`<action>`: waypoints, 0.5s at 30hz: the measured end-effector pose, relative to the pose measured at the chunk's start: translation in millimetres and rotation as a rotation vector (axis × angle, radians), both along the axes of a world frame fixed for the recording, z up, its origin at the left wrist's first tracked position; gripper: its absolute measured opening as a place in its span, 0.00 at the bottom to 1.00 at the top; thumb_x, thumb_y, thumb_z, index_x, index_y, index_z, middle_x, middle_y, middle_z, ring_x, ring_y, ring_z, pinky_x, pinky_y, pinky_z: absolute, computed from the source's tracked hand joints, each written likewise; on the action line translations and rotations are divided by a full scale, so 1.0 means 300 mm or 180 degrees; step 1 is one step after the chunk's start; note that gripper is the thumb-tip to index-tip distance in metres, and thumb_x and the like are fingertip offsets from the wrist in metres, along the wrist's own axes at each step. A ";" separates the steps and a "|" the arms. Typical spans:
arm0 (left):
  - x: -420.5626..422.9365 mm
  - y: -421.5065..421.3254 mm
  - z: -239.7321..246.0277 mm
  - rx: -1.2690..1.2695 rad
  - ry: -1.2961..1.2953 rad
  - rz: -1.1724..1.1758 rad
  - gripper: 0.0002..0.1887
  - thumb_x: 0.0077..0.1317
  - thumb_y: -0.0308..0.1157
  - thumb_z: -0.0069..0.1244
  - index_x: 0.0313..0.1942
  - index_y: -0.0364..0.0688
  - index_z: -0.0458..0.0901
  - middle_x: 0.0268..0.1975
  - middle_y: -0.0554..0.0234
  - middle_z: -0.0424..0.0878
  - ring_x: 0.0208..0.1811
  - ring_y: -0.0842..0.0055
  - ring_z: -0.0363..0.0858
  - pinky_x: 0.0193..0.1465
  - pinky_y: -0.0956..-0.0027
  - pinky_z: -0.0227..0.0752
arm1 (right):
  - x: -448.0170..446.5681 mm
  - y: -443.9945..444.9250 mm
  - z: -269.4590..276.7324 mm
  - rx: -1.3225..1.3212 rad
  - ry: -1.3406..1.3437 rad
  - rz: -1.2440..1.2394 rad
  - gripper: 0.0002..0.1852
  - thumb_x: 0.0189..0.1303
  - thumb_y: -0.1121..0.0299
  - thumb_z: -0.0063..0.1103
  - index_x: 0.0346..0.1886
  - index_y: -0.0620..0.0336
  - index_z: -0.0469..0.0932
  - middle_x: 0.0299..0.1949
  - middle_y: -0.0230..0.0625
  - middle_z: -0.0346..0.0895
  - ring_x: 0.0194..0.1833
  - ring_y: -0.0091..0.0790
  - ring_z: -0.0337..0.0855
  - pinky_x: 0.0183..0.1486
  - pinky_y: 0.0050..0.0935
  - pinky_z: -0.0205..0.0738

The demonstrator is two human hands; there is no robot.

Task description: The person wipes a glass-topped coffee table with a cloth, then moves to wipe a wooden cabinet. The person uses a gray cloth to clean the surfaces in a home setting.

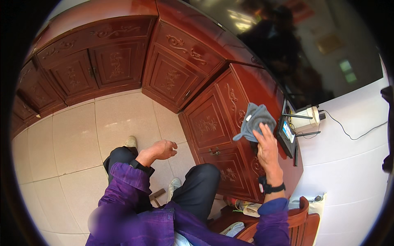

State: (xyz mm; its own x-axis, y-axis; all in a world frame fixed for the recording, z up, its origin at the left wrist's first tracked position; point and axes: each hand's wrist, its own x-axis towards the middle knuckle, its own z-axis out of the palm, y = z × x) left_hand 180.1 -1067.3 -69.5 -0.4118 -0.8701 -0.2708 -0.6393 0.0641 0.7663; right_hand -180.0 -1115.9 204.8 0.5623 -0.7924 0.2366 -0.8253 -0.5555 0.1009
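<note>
My right hand (267, 144) is on a blue-grey cloth (257, 115), its fingers pressing into the bunched fabric. A small white tag shows on the cloth, and one corner hangs out to the left. Beneath it is the top edge of a reddish-brown carved wooden cabinet (207, 123). Away from the furniture, my left hand (163, 149) hangs over the tiled floor with loosely bent fingers and nothing in it.
A black router (287, 135) with antennas lies just right of the cloth, near a white box (306, 118) with cables. A large television (307, 52) stands behind. More carved cabinets (178, 61) curve leftward. A wooden chair (295, 221) is at lower right.
</note>
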 end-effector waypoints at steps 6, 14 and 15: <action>-0.010 0.024 0.020 -0.0141 0.0104 -0.0126 0.20 0.70 0.40 0.55 0.56 0.37 0.86 0.48 0.41 0.91 0.52 0.51 0.89 0.55 0.55 0.82 | 0.059 0.186 -0.057 -0.0296 -0.0797 -0.0093 0.29 0.57 0.89 0.51 0.61 0.59 0.84 0.66 0.47 0.81 0.71 0.51 0.77 0.73 0.45 0.71; -0.089 0.151 0.162 0.1115 0.2689 0.0463 0.25 0.80 0.43 0.50 0.69 0.37 0.76 0.61 0.56 0.85 0.60 0.67 0.85 0.64 0.60 0.78 | 0.400 0.259 -0.463 0.1507 -0.2819 -0.0671 0.24 0.66 0.78 0.55 0.66 0.60 0.81 0.56 0.50 0.87 0.56 0.48 0.89 0.61 0.39 0.81; -0.100 0.172 0.168 0.1074 0.2767 0.0614 0.26 0.81 0.44 0.49 0.70 0.37 0.74 0.63 0.57 0.83 0.62 0.68 0.83 0.66 0.60 0.77 | 0.440 0.275 -0.508 0.1760 -0.2834 -0.0862 0.23 0.67 0.76 0.56 0.65 0.61 0.81 0.53 0.52 0.88 0.55 0.50 0.89 0.59 0.40 0.81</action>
State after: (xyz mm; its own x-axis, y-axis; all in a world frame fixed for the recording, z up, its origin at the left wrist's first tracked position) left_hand 150.2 -1015.7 -19.2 -0.4448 -0.8760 -0.1866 0.1867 -0.2945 0.9372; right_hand -48.0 -1033.5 52.3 0.1554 -0.9868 0.0452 -0.5805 -0.1283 -0.8041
